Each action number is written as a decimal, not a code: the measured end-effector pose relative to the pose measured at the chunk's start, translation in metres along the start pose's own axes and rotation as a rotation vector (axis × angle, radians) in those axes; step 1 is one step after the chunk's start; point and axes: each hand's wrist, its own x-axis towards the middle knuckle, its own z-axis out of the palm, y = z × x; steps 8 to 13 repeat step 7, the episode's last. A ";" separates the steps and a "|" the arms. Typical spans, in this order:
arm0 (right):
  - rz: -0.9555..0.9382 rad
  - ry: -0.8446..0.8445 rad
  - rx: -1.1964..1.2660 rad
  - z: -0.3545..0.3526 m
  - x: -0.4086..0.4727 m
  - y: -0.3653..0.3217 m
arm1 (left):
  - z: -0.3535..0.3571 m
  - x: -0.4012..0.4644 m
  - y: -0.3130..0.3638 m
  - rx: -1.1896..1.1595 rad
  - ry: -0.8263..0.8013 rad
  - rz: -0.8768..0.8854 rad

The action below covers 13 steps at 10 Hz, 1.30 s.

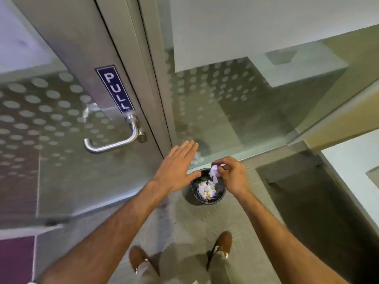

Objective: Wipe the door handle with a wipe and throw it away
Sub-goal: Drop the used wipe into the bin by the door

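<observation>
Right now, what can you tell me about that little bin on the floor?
The bin is small, round and dark, lined with a black bag that folds over its rim. It stands upright on the grey floor, close to the glass wall just right of the door. Crumpled white paper already lies inside. The right hand hangs directly above its opening, pinching a crumpled white wipe by the fingertips; the wipe dangles over the bin, not yet dropped. Nothing but the floor appears to touch it.
</observation>
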 end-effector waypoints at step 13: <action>0.225 -0.223 -0.072 0.162 0.092 0.384 | 0.431 0.110 -0.064 -0.397 0.007 -0.400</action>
